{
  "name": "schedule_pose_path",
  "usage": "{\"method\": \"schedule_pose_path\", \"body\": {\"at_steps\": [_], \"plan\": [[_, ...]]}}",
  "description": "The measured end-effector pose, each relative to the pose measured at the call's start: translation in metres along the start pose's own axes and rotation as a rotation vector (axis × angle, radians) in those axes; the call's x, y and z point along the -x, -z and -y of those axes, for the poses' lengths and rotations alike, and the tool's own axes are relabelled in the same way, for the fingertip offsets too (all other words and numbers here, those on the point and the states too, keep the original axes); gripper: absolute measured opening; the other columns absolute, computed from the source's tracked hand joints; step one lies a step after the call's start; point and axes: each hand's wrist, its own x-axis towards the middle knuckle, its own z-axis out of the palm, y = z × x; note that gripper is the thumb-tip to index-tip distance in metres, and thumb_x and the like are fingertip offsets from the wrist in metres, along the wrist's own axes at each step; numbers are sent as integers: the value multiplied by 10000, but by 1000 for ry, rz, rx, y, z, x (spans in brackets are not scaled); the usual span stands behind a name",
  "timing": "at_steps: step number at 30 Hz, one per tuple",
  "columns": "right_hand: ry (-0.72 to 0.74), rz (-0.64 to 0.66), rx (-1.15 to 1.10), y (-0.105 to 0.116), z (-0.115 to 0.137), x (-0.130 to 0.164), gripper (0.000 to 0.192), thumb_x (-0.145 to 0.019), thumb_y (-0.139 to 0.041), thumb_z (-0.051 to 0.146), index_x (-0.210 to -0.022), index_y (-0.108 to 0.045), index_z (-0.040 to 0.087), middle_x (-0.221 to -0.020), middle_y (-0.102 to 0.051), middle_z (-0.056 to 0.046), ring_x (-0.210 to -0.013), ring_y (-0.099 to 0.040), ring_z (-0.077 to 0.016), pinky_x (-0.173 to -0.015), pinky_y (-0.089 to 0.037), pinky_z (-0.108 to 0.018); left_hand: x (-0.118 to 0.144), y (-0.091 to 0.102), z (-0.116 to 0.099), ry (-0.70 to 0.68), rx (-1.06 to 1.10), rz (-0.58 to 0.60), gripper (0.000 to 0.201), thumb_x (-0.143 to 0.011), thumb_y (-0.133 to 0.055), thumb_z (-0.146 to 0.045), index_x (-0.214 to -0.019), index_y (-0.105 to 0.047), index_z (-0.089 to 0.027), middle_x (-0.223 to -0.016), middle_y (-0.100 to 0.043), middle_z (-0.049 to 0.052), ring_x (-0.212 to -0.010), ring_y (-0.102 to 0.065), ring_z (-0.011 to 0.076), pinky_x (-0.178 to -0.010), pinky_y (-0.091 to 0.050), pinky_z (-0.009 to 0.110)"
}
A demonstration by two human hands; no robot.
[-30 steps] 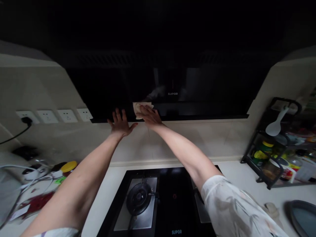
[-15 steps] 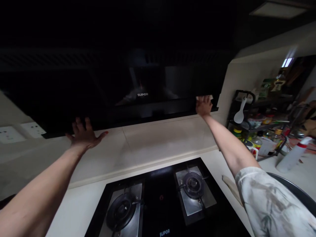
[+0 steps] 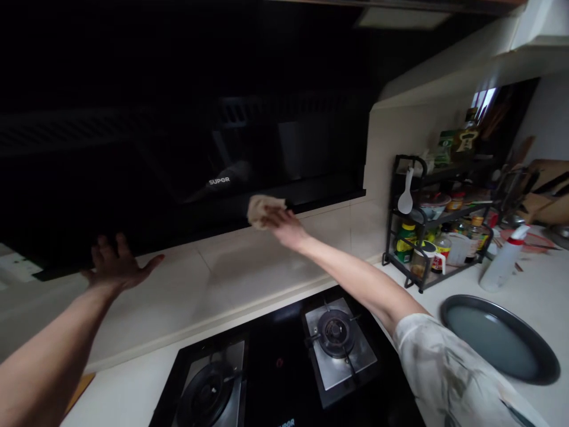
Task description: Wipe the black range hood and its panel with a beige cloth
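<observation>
Now right hand (image 3: 287, 228), fingers pressed on the beige cloth (image 3: 263, 209), is back mid-way along the black range hood (image 3: 186, 196) lower edge after reaching its right end, left hand (image 3: 116, 265) spread flat bracing below it.

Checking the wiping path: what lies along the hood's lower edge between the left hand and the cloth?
Head view: only bare black range hood edge between left hand and cloth; nothing on it.
</observation>
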Motion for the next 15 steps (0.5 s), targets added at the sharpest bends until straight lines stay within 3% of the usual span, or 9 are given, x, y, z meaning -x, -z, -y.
{"method": "schedule_pose_path", "body": {"at_steps": [2,4,7,11,15], "plan": [[128,-7,-5,-8,10,5,547,-1065,-403,105,-1566,-563,255,-1704,-420,-105,-1438,-500,-304,-1125,-476,-467,3,4,-3,29,-15,24,1068,-867,-78,-817,-1736,69,-213,-1815,112,94,-1683,2,316,-1290,-217,587],[60,10,-11,-13,-5,17,589,-1055,-404,82,-1608,-528,241,-1683,-444,-136,-1363,-554,-305,-1096,-502,-470,6,7,-5,33,-6,40,1045,-888,-125,-788,-1739,63,-211,-1815,104,103,-1683,-1,321,-1292,-213,595],[-178,40,-4,-12,-63,43,642,-1054,-356,76,-1660,-470,254,-1651,-467,-174,-1319,-578,-322,-1104,-496,-502,6,7,-5,23,17,25,1013,-930,-176,-747,-1742,28,-176,-1813,91,129,-1681,-11,333,-1297,-201,611],[-458,13,88,3,-151,87,649,-1062,-288,96,-1684,-429,213,-1664,-427,-208,-1433,-490,-332,-1199,-414,-524,1,1,-1,4,19,5,1020,-962,-191,-767,-1738,23,-141,-1810,86,161,-1670,-34,380,-1284,-189,676],[-653,-78,161,16,-200,120,653,-1064,-217,97,-1691,-391,145,-1667,-390,-240,-1464,-451,-303,-1206,-397,-518,-4,-4,1,-15,39,1,1040,-986,-261,-769,-1731,3,-92,-1802,68,220,-1655,-63,442,-1254,-214,731]]}}
